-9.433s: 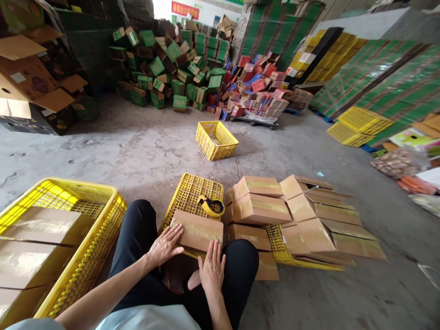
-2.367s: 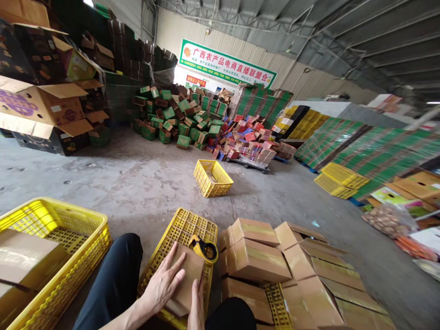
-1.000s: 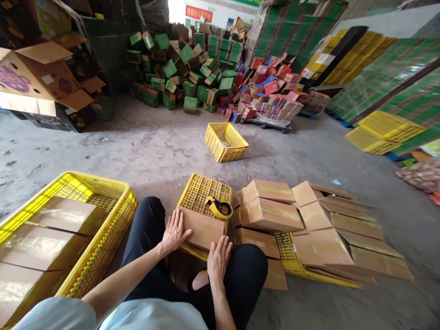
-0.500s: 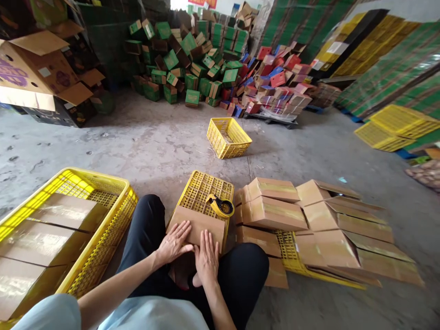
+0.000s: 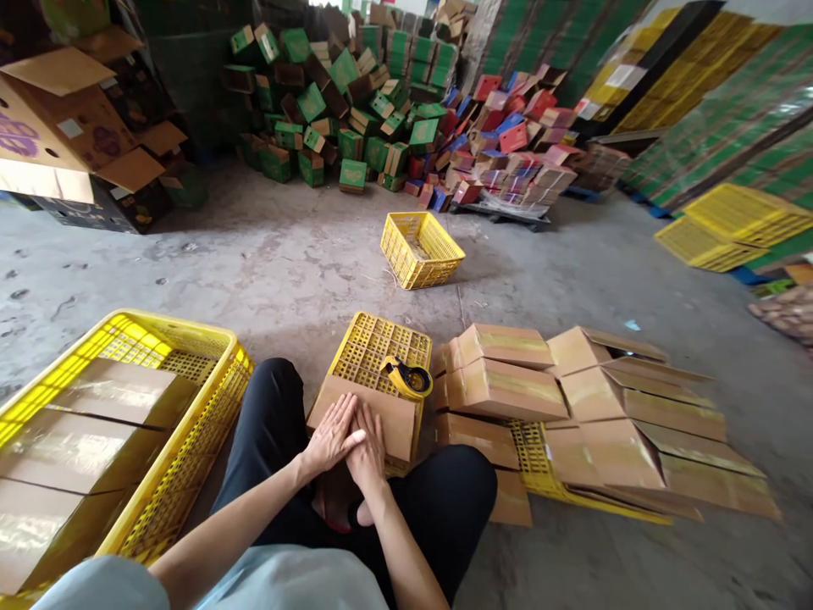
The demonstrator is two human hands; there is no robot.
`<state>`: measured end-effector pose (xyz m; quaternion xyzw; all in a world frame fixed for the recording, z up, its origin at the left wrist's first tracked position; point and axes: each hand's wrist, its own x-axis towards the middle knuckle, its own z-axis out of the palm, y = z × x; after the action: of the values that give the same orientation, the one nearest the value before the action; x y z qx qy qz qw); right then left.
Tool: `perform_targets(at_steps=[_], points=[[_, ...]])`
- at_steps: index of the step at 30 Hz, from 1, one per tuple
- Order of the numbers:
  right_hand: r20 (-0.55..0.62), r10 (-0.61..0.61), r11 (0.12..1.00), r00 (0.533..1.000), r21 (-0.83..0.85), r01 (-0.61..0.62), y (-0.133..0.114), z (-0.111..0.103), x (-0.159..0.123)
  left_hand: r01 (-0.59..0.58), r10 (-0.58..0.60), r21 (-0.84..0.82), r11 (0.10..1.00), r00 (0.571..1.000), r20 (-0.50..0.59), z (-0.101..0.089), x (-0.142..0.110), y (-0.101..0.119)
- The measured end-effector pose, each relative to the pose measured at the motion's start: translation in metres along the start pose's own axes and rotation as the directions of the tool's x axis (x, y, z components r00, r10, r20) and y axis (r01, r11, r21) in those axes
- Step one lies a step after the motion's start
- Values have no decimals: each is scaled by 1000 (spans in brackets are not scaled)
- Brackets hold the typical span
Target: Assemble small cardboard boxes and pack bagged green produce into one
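**Both hands flat on a brown carton over an upturned crate**

Head view: the left hand and right hand lie side by side, fingers stretched out and gripping nothing, palms pressed on the near edge of a flat cardboard box. The left hand's fingertips overlap the right hand, so part of the right hand's back is hidden; the box's near edge is covered by both hands. The box rests on an upturned yellow crate. Just beyond the fingertips, at the box's far right corner, sits a yellow tape dispenser. To the right of the fingers lies a pile of taped brown boxes. To the left, a large yellow crate holds taped cartons, cut off by the frame edge. Far beyond the fingers stands a small yellow basket; its contents are hard to make out.
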<state>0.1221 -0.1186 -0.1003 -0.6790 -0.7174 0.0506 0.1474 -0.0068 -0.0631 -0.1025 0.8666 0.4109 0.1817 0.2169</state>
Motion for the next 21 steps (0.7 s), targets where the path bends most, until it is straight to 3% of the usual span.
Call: perform_targets(at_steps=[7, 11, 13, 16, 18, 21], points=[[-51, 276, 960, 960, 56, -273, 76, -9, -14, 34, -30, 107, 994, 999, -44, 2, 0, -4], [-69, 367, 906, 928, 254, -339, 90, -2, -25, 200, -188, 86, 976, 974, -128, 1, 8, -15], [-55, 424, 849, 904, 371, -375, 91, -1, -25, 303, -297, 17, 953, 943, -149, -2, 16, -26], [43, 567, 699, 822, 502, -509, 95, -4, -19, 406, -426, -213, 889, 903, -56, -8, 28, -41], [113, 633, 612, 766, 532, -585, 101, -7, -16, 460, -482, -325, 827, 876, 14, -9, 34, -48], [144, 669, 562, 729, 544, -623, 106, -10, -14, 535, -561, -387, 751, 826, 55, -8, 39, -53]])
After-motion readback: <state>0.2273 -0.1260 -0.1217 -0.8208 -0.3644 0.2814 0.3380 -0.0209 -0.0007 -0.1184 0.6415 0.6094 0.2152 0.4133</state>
